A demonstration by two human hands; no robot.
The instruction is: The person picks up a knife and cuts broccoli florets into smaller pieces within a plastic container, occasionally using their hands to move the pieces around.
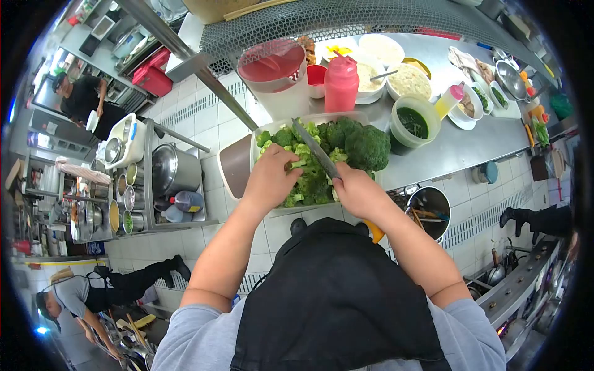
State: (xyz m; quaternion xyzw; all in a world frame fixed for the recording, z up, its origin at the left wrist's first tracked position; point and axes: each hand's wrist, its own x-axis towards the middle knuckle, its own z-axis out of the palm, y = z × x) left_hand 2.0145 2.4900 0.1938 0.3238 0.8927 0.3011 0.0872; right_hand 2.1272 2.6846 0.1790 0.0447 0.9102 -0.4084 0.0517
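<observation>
My right hand (359, 190) grips the handle of a kitchen knife (314, 148). Its blade points away from me and to the left, over a tub (365, 179) filled with broccoli. To the left of the blade, my left hand (272, 176) is closed, its fingertips pinching a light green piece of broccoli (299, 164). Cut florets (309, 185) fill much of the tub. A large, dark green broccoli head (367, 148) sits on the right side, beyond my right hand. The fingers' undersides are hidden.
Behind the tub stand a pink squeeze bottle (341, 83), a large white and red container (272, 80) and several bowls. A container of green liquid (413, 123) is at the right. Below the counter is a metal pot (431, 213). Other people work at the left.
</observation>
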